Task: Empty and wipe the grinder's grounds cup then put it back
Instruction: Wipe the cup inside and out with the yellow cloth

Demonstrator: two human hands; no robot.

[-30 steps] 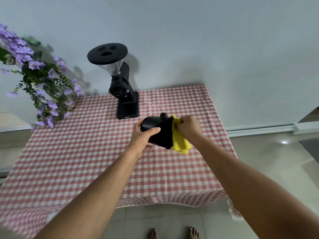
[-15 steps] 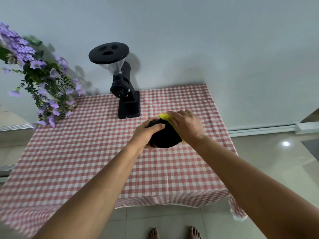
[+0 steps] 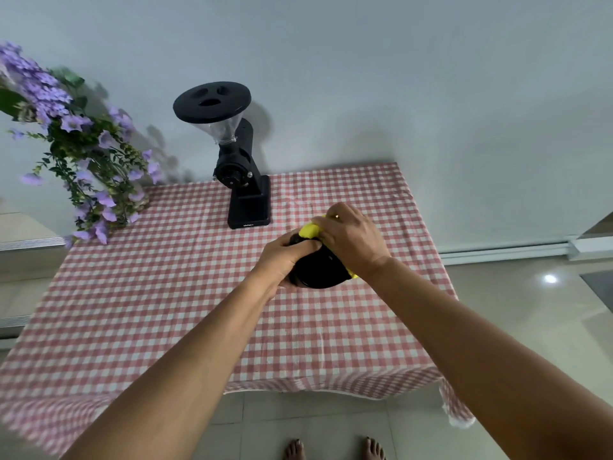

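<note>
The black grounds cup (image 3: pixel 318 270) is held above the middle of the checked table. My left hand (image 3: pixel 285 260) grips its left side, fingers curled over the top. My right hand (image 3: pixel 351 244) covers the cup's right side and holds a yellow cloth (image 3: pixel 310 230) pressed against it; a corner of the cloth shows below my wrist. Most of the cup's opening is hidden by my hands. The black grinder (image 3: pixel 238 174) stands at the back of the table, its base platform bare.
A red-and-white checked tablecloth (image 3: pixel 166 310) covers the table. A bunch of purple flowers (image 3: pixel 76 154) leans in at the back left. A white wall runs behind; tiled floor and my bare feet (image 3: pixel 331 449) lie below the table's front edge.
The cup has turned from lying sideways to showing its round bottom toward me. My right hand with the cloth has slid from the cup's right end over its top.
</note>
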